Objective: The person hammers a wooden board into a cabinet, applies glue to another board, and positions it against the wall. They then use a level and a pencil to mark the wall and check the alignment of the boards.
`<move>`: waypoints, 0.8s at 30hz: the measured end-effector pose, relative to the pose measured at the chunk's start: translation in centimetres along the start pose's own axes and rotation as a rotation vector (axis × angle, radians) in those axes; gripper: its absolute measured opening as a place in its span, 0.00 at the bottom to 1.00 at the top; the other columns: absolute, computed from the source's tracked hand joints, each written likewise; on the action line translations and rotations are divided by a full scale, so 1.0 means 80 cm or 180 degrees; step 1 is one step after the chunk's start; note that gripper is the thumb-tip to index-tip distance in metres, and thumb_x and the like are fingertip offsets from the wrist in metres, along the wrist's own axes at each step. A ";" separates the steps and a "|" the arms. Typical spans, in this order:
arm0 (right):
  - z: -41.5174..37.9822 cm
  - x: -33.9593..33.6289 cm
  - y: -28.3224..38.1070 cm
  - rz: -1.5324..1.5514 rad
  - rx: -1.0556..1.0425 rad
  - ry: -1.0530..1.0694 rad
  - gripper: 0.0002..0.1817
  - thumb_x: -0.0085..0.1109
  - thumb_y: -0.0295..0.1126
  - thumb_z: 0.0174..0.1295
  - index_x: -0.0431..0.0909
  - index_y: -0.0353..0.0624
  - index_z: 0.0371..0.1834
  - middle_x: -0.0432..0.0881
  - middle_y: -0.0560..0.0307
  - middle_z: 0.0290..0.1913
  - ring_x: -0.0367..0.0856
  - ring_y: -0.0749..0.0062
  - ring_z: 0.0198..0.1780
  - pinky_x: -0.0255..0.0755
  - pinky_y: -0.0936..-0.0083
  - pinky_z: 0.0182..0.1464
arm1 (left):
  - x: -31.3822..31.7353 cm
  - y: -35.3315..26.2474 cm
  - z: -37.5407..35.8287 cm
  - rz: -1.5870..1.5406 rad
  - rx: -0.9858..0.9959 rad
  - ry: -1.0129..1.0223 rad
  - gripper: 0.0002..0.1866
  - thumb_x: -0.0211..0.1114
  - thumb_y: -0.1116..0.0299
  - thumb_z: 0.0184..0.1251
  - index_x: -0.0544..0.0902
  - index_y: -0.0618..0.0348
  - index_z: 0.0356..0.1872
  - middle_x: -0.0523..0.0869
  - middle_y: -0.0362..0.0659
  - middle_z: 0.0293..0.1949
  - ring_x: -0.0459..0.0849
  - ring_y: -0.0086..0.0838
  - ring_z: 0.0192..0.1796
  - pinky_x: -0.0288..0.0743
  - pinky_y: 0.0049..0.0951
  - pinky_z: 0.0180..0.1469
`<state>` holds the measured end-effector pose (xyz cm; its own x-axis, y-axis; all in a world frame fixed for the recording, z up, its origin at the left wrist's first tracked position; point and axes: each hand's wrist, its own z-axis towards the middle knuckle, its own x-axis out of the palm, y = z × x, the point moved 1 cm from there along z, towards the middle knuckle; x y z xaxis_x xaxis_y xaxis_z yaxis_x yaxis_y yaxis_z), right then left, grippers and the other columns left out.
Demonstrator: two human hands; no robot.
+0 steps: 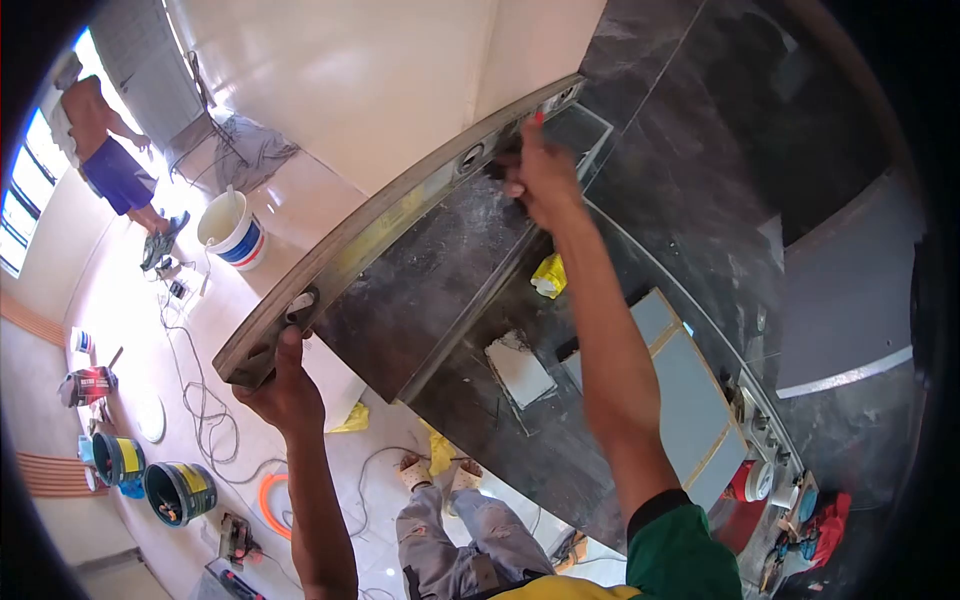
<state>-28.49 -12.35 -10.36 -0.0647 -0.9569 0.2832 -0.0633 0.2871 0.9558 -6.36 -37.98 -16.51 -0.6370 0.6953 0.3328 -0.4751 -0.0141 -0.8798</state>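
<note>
A long metal spirit level lies along the edge of a dark tile slab on the dark counter. My left hand grips the near end of the level, thumb on top by the round vial hole. Toward the far end, my right hand is closed and slightly blurred beside the level. A small red tip sticks out of its fingers; the rest of that thing is hidden. Below my right forearm stands a yellow container. A white offcut lies on the counter nearer me.
Grey boards lie to the right, near a red cloth. On the floor at left are a white bucket, dark buckets and loose cables. Another person stands at the upper left.
</note>
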 end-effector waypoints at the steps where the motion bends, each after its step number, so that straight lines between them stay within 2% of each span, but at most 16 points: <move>1: 0.007 -0.008 0.002 0.0003 0.0025 0.0009 0.27 0.57 0.47 0.68 0.65 0.30 0.49 0.75 0.50 0.33 0.65 0.77 0.21 0.58 0.77 0.19 | -0.006 0.007 0.000 0.0010 0.0006 -0.0031 0.17 0.72 0.74 0.58 0.78 0.67 0.46 0.84 0.45 0.42 0.83 0.27 0.43 0.80 0.29 0.47; 3: 0.029 -0.025 0.011 -0.0125 -0.0230 -0.0362 0.30 0.54 0.48 0.69 0.63 0.26 0.53 0.77 0.41 0.39 0.69 0.73 0.23 0.59 0.77 0.19 | -0.014 0.021 -0.002 0.0023 0.0007 -0.0059 0.17 0.71 0.75 0.59 0.77 0.67 0.47 0.83 0.45 0.43 0.83 0.28 0.43 0.80 0.31 0.48; 4: 0.043 -0.031 0.013 -0.0110 -0.0202 -0.0347 0.30 0.54 0.48 0.69 0.63 0.26 0.53 0.77 0.41 0.39 0.69 0.73 0.23 0.59 0.77 0.19 | -0.020 0.026 -0.003 0.0009 -0.0063 -0.0088 0.18 0.70 0.75 0.60 0.75 0.67 0.49 0.83 0.46 0.45 0.83 0.29 0.44 0.80 0.32 0.48; 5: 0.056 -0.038 0.013 0.0063 -0.0238 -0.0441 0.29 0.55 0.47 0.69 0.64 0.27 0.54 0.77 0.43 0.38 0.71 0.72 0.25 0.59 0.77 0.19 | -0.025 0.029 -0.004 0.0011 -0.0134 -0.0107 0.19 0.70 0.75 0.60 0.74 0.67 0.51 0.82 0.47 0.46 0.83 0.30 0.45 0.81 0.33 0.48; 7: 0.076 -0.043 0.017 0.0255 -0.0290 -0.0485 0.29 0.56 0.46 0.68 0.65 0.27 0.54 0.76 0.44 0.36 0.72 0.72 0.27 0.59 0.78 0.19 | -0.014 0.026 0.000 -0.0291 0.0165 -0.0164 0.22 0.68 0.75 0.61 0.71 0.67 0.54 0.81 0.48 0.48 0.83 0.33 0.47 0.80 0.33 0.48; 9: 0.089 -0.042 0.021 0.0026 -0.0449 -0.0510 0.26 0.62 0.45 0.65 0.69 0.29 0.47 0.73 0.51 0.33 0.70 0.75 0.27 0.58 0.79 0.19 | -0.013 0.018 0.002 -0.0167 0.0131 0.0108 0.22 0.64 0.74 0.65 0.68 0.65 0.58 0.76 0.51 0.54 0.80 0.38 0.55 0.80 0.40 0.55; 10: 0.090 -0.041 0.019 0.0034 -0.0417 -0.0473 0.26 0.62 0.45 0.65 0.69 0.29 0.47 0.73 0.51 0.33 0.70 0.75 0.27 0.58 0.79 0.19 | -0.018 0.026 0.004 -0.0149 0.0159 0.0145 0.24 0.64 0.74 0.65 0.67 0.64 0.60 0.77 0.50 0.55 0.80 0.38 0.55 0.78 0.41 0.56; 11: 0.092 -0.037 0.020 -0.0126 -0.0411 -0.0418 0.25 0.65 0.46 0.62 0.70 0.32 0.41 0.71 0.55 0.30 0.68 0.76 0.26 0.58 0.79 0.19 | -0.017 0.028 0.002 -0.0118 0.0191 0.0119 0.24 0.64 0.74 0.65 0.67 0.64 0.60 0.77 0.50 0.55 0.80 0.38 0.55 0.78 0.41 0.56; 12: 0.093 -0.033 0.021 -0.0268 -0.0425 -0.0367 0.24 0.68 0.46 0.60 0.72 0.34 0.36 0.70 0.58 0.28 0.66 0.78 0.25 0.57 0.80 0.19 | -0.014 0.028 0.003 -0.0352 0.0229 0.0120 0.25 0.66 0.74 0.63 0.69 0.63 0.59 0.78 0.49 0.53 0.80 0.36 0.55 0.77 0.39 0.54; 13: 0.095 -0.032 0.021 -0.0230 -0.0430 -0.0346 0.24 0.68 0.46 0.60 0.72 0.34 0.36 0.70 0.58 0.28 0.66 0.78 0.25 0.57 0.80 0.19 | -0.011 0.028 0.003 -0.0592 0.0256 0.0138 0.25 0.68 0.74 0.60 0.70 0.62 0.58 0.79 0.48 0.52 0.80 0.35 0.54 0.77 0.37 0.53; 14: 0.096 -0.032 0.021 -0.0158 -0.0483 -0.0402 0.24 0.69 0.47 0.58 0.71 0.37 0.33 0.69 0.60 0.26 0.64 0.79 0.23 0.57 0.80 0.19 | -0.012 0.029 0.003 -0.0662 0.0196 0.0118 0.27 0.68 0.74 0.60 0.70 0.59 0.60 0.78 0.47 0.54 0.78 0.34 0.57 0.72 0.40 0.59; 17: 0.098 -0.027 0.017 -0.0022 -0.0681 -0.0535 0.24 0.70 0.49 0.57 0.71 0.40 0.27 0.67 0.62 0.24 0.62 0.80 0.21 0.56 0.80 0.18 | -0.009 0.028 0.011 -0.0739 0.0395 0.0130 0.27 0.68 0.72 0.62 0.70 0.57 0.62 0.78 0.45 0.56 0.77 0.32 0.59 0.68 0.42 0.64; 18: 0.099 -0.025 0.016 0.0005 -0.0819 -0.0632 0.24 0.70 0.50 0.57 0.72 0.41 0.26 0.67 0.63 0.23 0.62 0.80 0.21 0.55 0.79 0.18 | -0.007 0.028 0.011 -0.0615 0.0555 -0.0021 0.23 0.66 0.69 0.66 0.71 0.58 0.61 0.79 0.44 0.56 0.75 0.31 0.61 0.64 0.44 0.67; 21: 0.094 -0.023 0.014 -0.0058 -0.1054 -0.0712 0.26 0.68 0.54 0.57 0.72 0.40 0.24 0.69 0.60 0.24 0.65 0.78 0.21 0.59 0.77 0.18 | 0.000 0.028 0.009 -0.0434 0.0659 -0.0225 0.19 0.63 0.65 0.70 0.74 0.62 0.57 0.81 0.45 0.53 0.77 0.28 0.58 0.63 0.43 0.68; 22: 0.090 -0.021 0.013 -0.0008 -0.1036 -0.0713 0.26 0.68 0.54 0.57 0.72 0.40 0.24 0.69 0.60 0.24 0.65 0.78 0.21 0.59 0.77 0.18 | 0.009 0.028 0.008 -0.0362 0.0922 -0.0168 0.19 0.61 0.63 0.72 0.75 0.66 0.55 0.83 0.47 0.49 0.78 0.26 0.54 0.65 0.41 0.66; 24: 0.085 -0.022 0.016 -0.0135 -0.1130 -0.0824 0.30 0.66 0.57 0.57 0.72 0.38 0.23 0.73 0.57 0.25 0.70 0.76 0.22 0.66 0.75 0.19 | 0.026 0.015 0.008 -0.0184 0.1045 -0.0183 0.19 0.62 0.63 0.72 0.74 0.68 0.54 0.83 0.47 0.48 0.79 0.26 0.52 0.68 0.39 0.64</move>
<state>-35.26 -10.01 -10.17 -0.3198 -0.9120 0.2571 0.2719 0.1715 0.9469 -8.65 -37.00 -16.67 -0.6321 0.6602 0.4057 -0.6755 -0.2130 -0.7059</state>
